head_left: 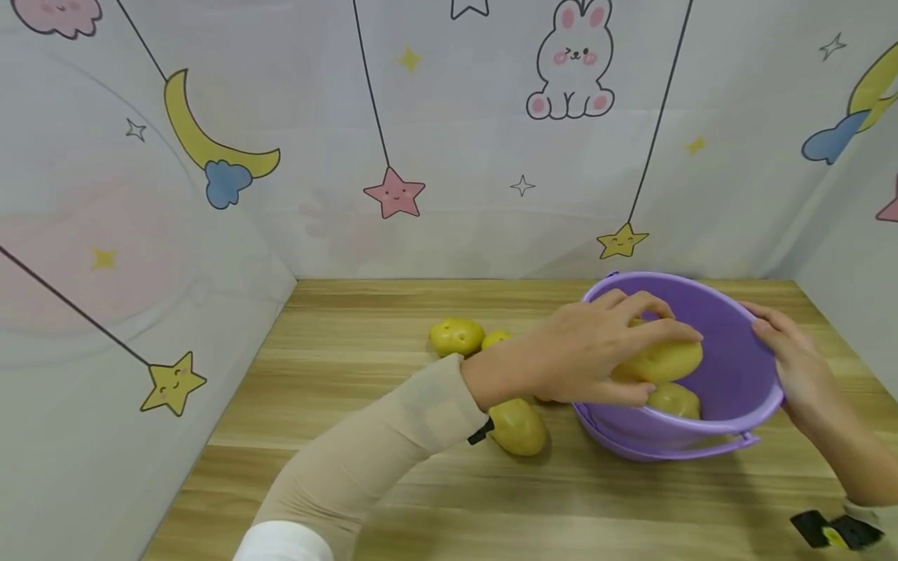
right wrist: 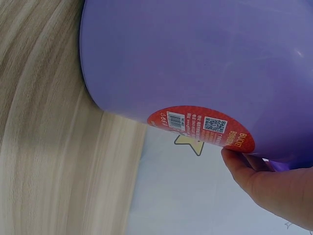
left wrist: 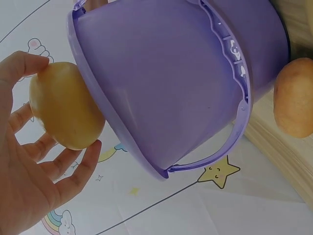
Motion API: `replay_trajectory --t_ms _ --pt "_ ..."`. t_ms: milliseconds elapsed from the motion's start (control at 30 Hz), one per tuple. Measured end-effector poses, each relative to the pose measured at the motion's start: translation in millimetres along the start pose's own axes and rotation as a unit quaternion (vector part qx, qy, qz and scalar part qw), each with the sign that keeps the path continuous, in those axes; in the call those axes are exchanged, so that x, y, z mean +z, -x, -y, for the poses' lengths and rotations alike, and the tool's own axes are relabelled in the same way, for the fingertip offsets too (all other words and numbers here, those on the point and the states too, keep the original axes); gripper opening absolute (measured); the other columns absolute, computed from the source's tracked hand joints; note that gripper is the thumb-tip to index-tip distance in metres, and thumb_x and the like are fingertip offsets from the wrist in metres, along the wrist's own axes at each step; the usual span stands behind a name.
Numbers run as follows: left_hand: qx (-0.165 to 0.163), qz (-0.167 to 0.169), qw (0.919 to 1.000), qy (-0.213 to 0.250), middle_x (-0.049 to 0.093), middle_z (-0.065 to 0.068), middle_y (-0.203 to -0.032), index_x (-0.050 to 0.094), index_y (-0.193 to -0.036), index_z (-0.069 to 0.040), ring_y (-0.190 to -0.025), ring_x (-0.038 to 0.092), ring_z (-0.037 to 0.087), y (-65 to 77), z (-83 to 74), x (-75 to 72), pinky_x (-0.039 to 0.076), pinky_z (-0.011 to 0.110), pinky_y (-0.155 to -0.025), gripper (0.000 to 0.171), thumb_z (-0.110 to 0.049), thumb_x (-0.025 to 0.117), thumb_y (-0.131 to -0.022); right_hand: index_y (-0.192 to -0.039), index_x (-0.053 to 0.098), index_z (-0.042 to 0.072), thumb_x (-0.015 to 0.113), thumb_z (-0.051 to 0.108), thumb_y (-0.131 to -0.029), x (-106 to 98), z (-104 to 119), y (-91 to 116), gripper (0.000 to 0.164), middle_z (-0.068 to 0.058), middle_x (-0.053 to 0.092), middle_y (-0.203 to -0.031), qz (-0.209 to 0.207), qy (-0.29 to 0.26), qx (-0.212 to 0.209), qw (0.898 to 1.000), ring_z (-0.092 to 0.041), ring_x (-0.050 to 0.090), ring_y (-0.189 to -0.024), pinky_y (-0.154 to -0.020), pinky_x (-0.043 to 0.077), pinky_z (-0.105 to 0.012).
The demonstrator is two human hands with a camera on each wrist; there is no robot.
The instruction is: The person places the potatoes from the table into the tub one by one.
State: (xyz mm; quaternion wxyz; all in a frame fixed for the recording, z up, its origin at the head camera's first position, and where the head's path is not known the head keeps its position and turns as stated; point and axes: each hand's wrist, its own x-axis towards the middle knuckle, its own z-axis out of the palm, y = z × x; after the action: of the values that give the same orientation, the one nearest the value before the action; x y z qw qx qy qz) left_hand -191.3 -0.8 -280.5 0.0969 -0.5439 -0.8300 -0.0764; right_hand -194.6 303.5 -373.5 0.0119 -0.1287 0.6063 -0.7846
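While cartoon-printed cloth (head_left: 463, 140) borders a wood-grain tabletop (head_left: 337, 436) at twelve o'clock, a purple bucket (head_left: 740, 370) sits at four. Left hand (head_left: 585, 347), pointed toward three, grips one potato (head_left: 666, 352) at the bucket's mouth; right hand (head_left: 803, 366) holds its rim. Loose potatoes (head_left: 521, 428) lie at the bucket's nine; tabletop extends toward seven.
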Motion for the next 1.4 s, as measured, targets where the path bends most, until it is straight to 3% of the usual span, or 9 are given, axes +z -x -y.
replay_trajectory --t_ms 167,500,933,1400 --pt "-0.004 0.004 1.0000 0.003 0.046 0.000 -0.141 0.046 -0.149 -0.028 -0.110 0.050 0.017 -0.1 -0.5 0.8 0.044 0.023 -0.081 0.059 -0.042 0.061 -0.093 -0.121 0.069 0.022 0.034 0.004 -0.108 0.0 0.1 0.6 0.042 0.003 0.070 -0.102 -0.001 0.000 -0.001 1.000 -0.012 0.070 -0.079 -0.061 0.055 -0.025" --pt "0.007 0.005 0.9994 -0.032 0.045 0.001 -0.141 0.046 -0.148 -0.025 -0.111 0.050 0.014 -2.5 -3.6 2.7 0.041 0.022 -0.086 0.059 -0.046 0.060 -0.095 -0.121 0.070 0.021 0.034 0.003 -0.107 -0.7 -1.9 1.5 0.042 0.004 0.071 -0.103 0.002 0.001 -0.007 1.000 -0.012 0.070 -0.080 -0.062 0.056 -0.025" --pt "0.014 0.012 0.9989 -0.044 0.044 0.002 -0.143 0.044 -0.150 -0.025 -0.109 0.051 0.016 -2.8 -2.8 5.3 0.038 0.023 -0.092 0.059 -0.048 0.056 -0.097 -0.121 0.070 0.022 0.034 0.004 -0.107 0.2 0.2 -1.1 0.042 0.003 0.071 -0.104 0.005 0.000 -0.004 1.000 -0.012 0.070 -0.081 -0.062 0.056 -0.026" --pt "0.006 -0.001 0.9991 -0.041 0.047 0.000 -0.139 0.049 -0.146 -0.024 -0.107 0.052 0.012 -1.2 0.5 7.4 0.041 0.020 -0.083 0.051 -0.044 0.055 -0.099 -0.121 0.068 0.023 0.034 0.005 -0.108 -3.2 1.0 -5.6 0.041 0.004 0.070 -0.104 0.006 0.008 0.003 1.000 -0.012 0.069 -0.080 -0.061 0.056 -0.026"
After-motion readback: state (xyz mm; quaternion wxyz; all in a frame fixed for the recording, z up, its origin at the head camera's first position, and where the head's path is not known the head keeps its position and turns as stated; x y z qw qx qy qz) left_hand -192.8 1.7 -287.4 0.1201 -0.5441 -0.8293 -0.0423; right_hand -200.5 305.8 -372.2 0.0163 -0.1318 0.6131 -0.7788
